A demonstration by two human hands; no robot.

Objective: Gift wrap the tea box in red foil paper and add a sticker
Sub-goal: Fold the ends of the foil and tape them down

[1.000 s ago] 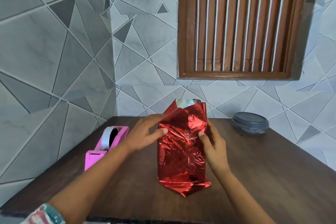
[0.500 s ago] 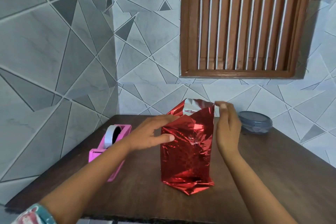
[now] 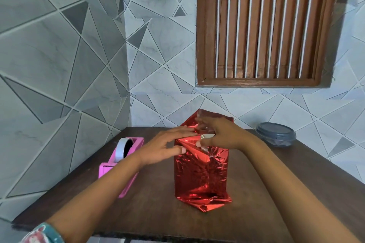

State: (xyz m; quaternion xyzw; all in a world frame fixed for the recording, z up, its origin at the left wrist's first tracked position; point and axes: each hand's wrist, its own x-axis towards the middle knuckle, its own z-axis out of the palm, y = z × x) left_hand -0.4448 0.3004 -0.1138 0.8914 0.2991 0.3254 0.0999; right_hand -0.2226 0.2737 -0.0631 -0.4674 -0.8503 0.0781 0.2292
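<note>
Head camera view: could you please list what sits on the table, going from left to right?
Pink tape dispenser → red foil-wrapped tea box, both hands folding its top → lidded grey container.

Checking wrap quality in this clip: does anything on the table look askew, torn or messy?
Only the red foil: it is heavily crinkled, and its bottom flap juts out in a loose point onto the table. No tears or spills show.
</note>
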